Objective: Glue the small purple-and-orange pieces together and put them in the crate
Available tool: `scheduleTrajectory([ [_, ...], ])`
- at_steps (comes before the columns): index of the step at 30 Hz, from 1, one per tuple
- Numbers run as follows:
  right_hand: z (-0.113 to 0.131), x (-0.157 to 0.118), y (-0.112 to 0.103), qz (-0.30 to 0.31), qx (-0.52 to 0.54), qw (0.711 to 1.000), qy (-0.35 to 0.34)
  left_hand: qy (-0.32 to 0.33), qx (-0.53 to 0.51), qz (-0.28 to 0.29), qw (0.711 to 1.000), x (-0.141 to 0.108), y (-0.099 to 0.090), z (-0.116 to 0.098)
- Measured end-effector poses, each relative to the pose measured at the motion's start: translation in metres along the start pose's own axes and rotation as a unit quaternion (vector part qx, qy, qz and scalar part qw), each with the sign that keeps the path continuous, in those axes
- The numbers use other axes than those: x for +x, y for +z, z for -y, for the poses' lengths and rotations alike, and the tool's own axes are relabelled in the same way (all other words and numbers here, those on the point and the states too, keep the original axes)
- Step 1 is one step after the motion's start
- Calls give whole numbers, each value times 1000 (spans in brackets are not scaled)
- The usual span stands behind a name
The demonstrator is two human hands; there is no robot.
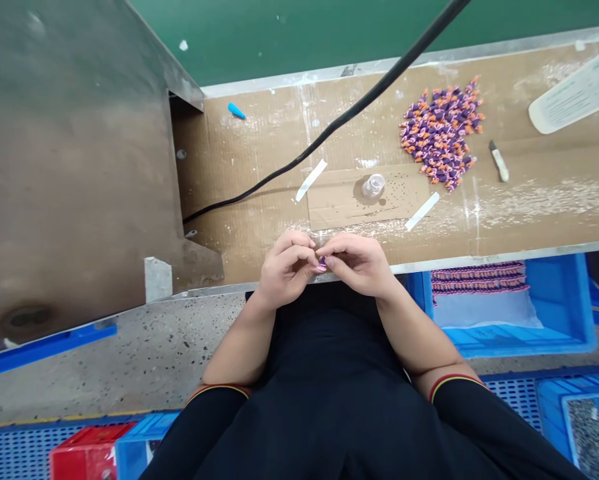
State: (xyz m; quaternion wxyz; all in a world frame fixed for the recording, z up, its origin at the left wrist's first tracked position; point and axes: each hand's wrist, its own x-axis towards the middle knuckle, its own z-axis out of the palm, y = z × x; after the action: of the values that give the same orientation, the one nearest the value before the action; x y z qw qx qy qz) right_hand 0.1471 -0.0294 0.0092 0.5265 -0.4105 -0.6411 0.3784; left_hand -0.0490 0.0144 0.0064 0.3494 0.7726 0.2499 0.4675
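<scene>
Fingers (299,252) of both hands curl inward and meet at 12 o'clock, close in front of the chest. They are narrowly pinched on a small purple-and-pink piece (322,265), mostly hidden between the tips of the left hand (285,270) and the right hand (357,264). Both hands hang just over the near edge of a cardboard-covered surface (259,153). Low at 3 o'clock, a blue plastic crate (559,313) holds strips of purple and orange pieces (479,279).

Further out at 12 o'clock, a loose cardboard sheet (334,203) carries a clear plastic cup (373,185), with a white paper strip (310,180) and another (422,211) lying at either end. At 1 o'clock lies a heap of purple and orange pieces (440,133), with a short white-tipped stick (499,161) just beside it. A printed white card (577,87) lies further out at 2 o'clock. A black cable (329,128) crosses the surface, and a blue plastic cone (236,111) lies at 11 o'clock, beside a grey metal housing (74,167).
</scene>
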Motion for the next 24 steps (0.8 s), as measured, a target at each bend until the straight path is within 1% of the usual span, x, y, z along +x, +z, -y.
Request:
scheduleTrajectory([
  [5, 1, 1, 0, -3, 16, 1000, -4, 16, 1, -12, 1000, 0, 1, 1],
  [11, -3, -3, 4, -6, 51, 998, 30, 30, 15, -51, 998, -2, 2, 4],
  [15, -1, -3, 3, -4, 54, 998, 27, 25, 27, -59, 998, -5, 2, 5],
  [17, 2, -1, -7, -1, 16, 1000, 15, 14, 35, -64, 997, -6, 0, 6],
  [19, 5, 4, -24, 12, -70, 997, -16, 0, 37, -71, 997, -7, 0, 7],
  [20, 5, 6, -33, 26, -127, 991, -39, -8, 36, -75, 997, -7, 0, 8],
  [22, 3, 12, -51, 71, -247, 963, -82, -19, 30, -80, 996, -4, 1, 10],
  [24, -1, 17, -63, 134, -334, 927, -104, -11, 26, -82, 996, -2, 3, 10],
])
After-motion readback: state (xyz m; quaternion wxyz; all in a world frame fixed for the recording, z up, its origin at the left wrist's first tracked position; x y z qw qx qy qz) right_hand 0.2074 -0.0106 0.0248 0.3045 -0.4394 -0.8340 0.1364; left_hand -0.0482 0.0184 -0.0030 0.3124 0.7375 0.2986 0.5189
